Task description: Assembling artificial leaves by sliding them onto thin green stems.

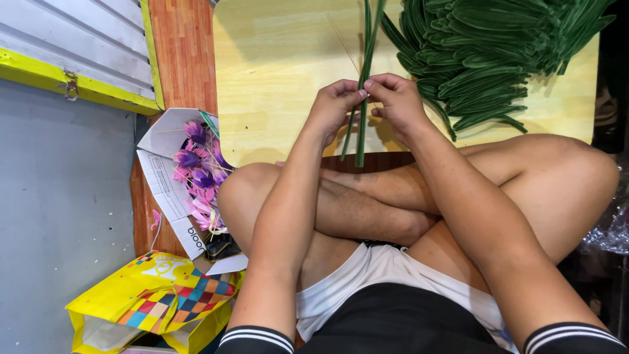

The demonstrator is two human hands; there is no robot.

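- I see my left hand [335,105] raised over the crossed legs, its forearm running up from the striped sleeve cuff at the bottom edge, wrist bent slightly inward.
- Its fingers are curled shut, thumb and forefinger pinching the bundle of long green fuzzy stems [364,85] from the left side.
- My right hand [396,103] comes in from the other side, forearm angled up across the right knee, knuckles facing the camera.
- Its fingers are also closed, fingertips pressed on the same green stems, touching the left hand's fingertips at the pinch.
- The green stems stand nearly upright in the view, running from the top edge down between both hands, with the lower ends hanging free just above the shins.
- A thin pale wooden stick [343,43] slants along the stems above the hands; I cannot tell whether either hand grips it.
- Under the hands lies a light wooden board [275,85], its near edge just beyond the knees.
- A large heap of green fuzzy stems [491,52] rests on the board's upper right, close to the right hand but apart from it.
- To the left of the left knee an open white cardboard box [167,177] holds purple and pink artificial flowers [200,174].
- A yellow bag with a coloured chequered pattern [154,298] sits on the floor beside the left elbow.
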